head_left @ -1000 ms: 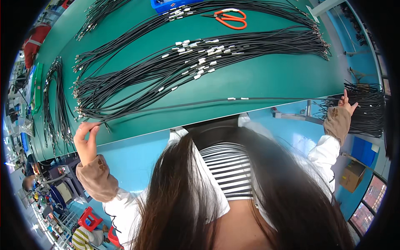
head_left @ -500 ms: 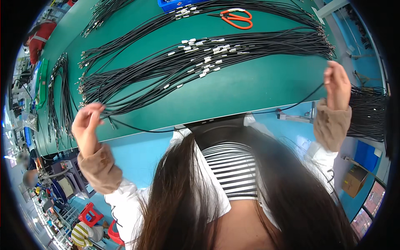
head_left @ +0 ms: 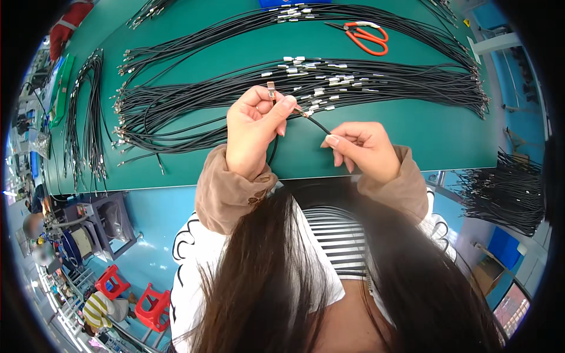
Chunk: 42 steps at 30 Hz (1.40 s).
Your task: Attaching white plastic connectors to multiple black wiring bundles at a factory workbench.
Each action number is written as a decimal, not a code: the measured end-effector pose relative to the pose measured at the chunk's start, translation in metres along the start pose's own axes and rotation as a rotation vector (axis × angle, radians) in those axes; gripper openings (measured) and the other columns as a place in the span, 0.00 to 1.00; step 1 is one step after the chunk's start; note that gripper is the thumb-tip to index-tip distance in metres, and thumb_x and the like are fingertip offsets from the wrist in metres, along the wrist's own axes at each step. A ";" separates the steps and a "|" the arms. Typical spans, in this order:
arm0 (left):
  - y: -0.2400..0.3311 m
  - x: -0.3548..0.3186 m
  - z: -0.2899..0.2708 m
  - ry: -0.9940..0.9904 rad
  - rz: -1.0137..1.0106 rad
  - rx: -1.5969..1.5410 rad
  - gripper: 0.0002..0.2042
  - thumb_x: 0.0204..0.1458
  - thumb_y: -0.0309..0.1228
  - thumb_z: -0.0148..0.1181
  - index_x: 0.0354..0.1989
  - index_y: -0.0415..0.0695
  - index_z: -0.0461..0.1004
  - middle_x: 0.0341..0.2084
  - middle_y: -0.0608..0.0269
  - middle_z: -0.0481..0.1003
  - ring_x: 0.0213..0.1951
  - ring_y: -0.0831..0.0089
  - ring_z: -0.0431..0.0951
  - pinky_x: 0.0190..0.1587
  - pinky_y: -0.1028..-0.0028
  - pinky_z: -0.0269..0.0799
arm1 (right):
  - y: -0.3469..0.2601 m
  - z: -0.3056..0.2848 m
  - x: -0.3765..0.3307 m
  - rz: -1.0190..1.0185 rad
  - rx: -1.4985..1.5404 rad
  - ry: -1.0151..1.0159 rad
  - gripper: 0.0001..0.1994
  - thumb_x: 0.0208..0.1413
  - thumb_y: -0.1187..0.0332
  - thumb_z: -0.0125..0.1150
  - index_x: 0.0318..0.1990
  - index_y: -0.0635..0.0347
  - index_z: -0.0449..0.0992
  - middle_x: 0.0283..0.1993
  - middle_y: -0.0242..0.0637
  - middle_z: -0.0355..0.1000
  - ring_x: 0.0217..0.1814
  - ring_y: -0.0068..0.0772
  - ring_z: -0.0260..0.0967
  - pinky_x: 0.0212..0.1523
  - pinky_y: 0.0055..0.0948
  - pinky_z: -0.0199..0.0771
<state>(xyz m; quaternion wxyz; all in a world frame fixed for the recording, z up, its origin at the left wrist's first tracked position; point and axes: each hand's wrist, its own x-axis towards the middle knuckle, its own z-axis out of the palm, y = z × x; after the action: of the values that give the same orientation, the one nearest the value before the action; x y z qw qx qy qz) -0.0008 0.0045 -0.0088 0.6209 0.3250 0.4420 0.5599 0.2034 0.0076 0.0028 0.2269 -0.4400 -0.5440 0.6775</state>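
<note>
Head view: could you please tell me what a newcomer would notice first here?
First, the two hands raised at centre: the left hand pinches both metal-tipped ends of a black cable, while the right hand grips its run. Behind them, long bundles of black cables fan across the green table, with orange scissors at the far edge.

Tan cuffs (head_left: pixel 235 191), white sleeves, striped top (head_left: pixel 341 238), long dark hair (head_left: pixel 265 276)

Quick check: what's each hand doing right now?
Left hand: closed on the black cable, pinching its metal-tipped ends.
Right hand: fingers pinched on the same cable, lower down.
</note>
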 end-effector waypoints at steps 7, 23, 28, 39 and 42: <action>0.000 0.001 0.004 0.034 -0.024 -0.062 0.06 0.49 0.22 0.60 0.28 0.39 0.67 0.24 0.62 0.74 0.19 0.86 0.67 0.21 0.87 0.61 | 0.003 -0.012 0.008 0.115 0.044 -0.131 0.12 0.60 0.67 0.48 0.31 0.65 0.74 0.14 0.28 0.64 0.13 0.11 0.53 0.14 0.14 0.49; -0.007 -0.006 0.002 0.008 -0.004 -0.050 0.05 0.49 0.22 0.59 0.30 0.39 0.67 0.24 0.62 0.74 0.22 0.84 0.72 0.19 0.87 0.61 | 0.013 -0.014 0.009 0.039 0.083 -0.188 0.15 0.61 0.64 0.45 0.29 0.65 0.73 0.15 0.25 0.60 0.16 0.12 0.53 0.21 0.15 0.51; -0.014 -0.011 0.005 -0.107 -0.139 -0.103 0.06 0.51 0.24 0.57 0.34 0.36 0.68 0.26 0.58 0.74 0.23 0.79 0.74 0.18 0.86 0.62 | 0.004 -0.018 0.015 -0.008 0.153 -0.009 0.13 0.60 0.64 0.47 0.30 0.63 0.73 0.15 0.23 0.60 0.16 0.10 0.53 0.18 0.12 0.50; -0.020 -0.017 0.017 -0.186 -0.273 -0.055 0.06 0.51 0.25 0.57 0.33 0.35 0.70 0.25 0.57 0.74 0.20 0.79 0.73 0.13 0.88 0.59 | -0.005 0.000 0.037 -0.090 0.118 0.153 0.10 0.54 0.63 0.58 0.27 0.60 0.74 0.14 0.21 0.62 0.14 0.08 0.50 0.15 0.12 0.47; -0.021 -0.017 0.017 -0.197 -0.280 -0.069 0.06 0.51 0.25 0.57 0.33 0.35 0.70 0.25 0.56 0.74 0.20 0.79 0.73 0.13 0.88 0.58 | -0.003 -0.001 0.037 -0.083 0.126 0.146 0.11 0.54 0.63 0.58 0.26 0.60 0.74 0.14 0.21 0.62 0.14 0.08 0.50 0.15 0.13 0.47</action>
<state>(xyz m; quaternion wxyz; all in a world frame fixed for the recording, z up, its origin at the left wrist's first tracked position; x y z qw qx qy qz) 0.0235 -0.0139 -0.0175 0.7439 0.2918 0.4005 0.4483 0.1845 0.0385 -0.0072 0.3209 -0.4503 -0.5001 0.6665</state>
